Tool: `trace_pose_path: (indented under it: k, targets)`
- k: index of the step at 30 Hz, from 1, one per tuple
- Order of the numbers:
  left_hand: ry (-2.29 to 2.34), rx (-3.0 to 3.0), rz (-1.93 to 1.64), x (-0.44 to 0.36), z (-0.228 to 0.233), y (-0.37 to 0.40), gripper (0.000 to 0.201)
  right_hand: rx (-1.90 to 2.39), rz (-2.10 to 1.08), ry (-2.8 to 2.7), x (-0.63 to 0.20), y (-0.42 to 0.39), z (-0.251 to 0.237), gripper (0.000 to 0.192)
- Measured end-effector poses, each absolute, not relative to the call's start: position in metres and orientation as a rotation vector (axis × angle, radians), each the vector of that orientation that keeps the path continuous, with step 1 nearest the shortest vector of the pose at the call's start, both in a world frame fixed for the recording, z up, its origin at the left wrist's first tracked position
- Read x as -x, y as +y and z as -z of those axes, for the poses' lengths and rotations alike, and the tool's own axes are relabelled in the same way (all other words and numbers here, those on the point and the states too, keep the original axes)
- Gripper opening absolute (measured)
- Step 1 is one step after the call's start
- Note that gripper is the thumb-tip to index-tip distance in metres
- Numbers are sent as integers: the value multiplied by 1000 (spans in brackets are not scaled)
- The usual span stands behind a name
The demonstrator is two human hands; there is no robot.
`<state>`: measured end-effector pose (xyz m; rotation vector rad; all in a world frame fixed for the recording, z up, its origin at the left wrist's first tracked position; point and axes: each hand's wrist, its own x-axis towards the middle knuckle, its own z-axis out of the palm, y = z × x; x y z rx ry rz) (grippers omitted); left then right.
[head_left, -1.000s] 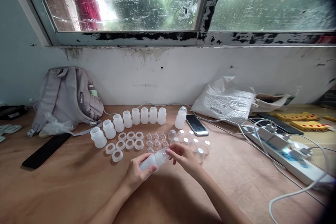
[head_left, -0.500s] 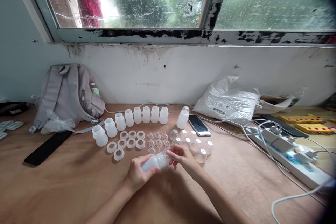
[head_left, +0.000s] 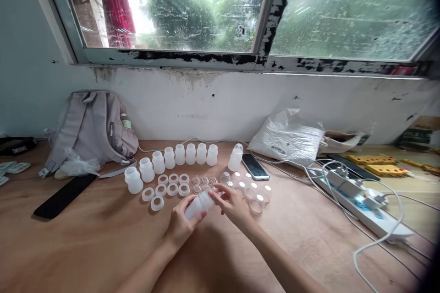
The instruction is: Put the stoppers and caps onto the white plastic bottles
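My left hand [head_left: 182, 220] is closed around the translucent body of a baby bottle [head_left: 198, 205], which is tilted up to the right. At the bottle's top end, my right hand [head_left: 231, 200] has its fingers closed over the neck; they partly hide what sits there. Just beyond my hands lie clear nipples [head_left: 196, 180] in rows. To their left are several white screw rings [head_left: 172, 189]. Clear dome caps [head_left: 256, 205] are grouped to the right of my right hand.
A curved row of open bottles [head_left: 158, 163] stands behind the rings. One capped bottle [head_left: 235, 158] stands beside a phone [head_left: 255, 167]. A power strip [head_left: 360, 206] with loose cables lies right; a backpack [head_left: 92, 132] and black strip [head_left: 63, 197] lie left.
The bottle's top end has tilted up slightly, and my right hand has moved a little up and left with it. The camera view has shifted somewhat.
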<state>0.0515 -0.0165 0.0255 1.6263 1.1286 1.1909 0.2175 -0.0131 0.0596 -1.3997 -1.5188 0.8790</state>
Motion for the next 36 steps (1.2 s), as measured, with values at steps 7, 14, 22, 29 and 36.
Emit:
trace_pose_path:
  k: [7,14,22,29,36]
  targets:
    - [1159,-1677,-1400,-46,-20,-11,39,1313,-368,-1506,-252,22,-138,42]
    - [1445,-2240,-1285,-37,-5,10,26,1760,341,-1742,-272,92,-160,27]
    - [1717,-2447,-1115,-34,14,20,32,2005,388,-1881,-281,130,-105,23]
    - [1801,-2507,-1067,-35,11,17,31,2039,344,-1871,-289,146,-93,26]
    - [1886,-2509,-981,-35,13,16,34,1997,361,-1862,-289,149,-94,24]
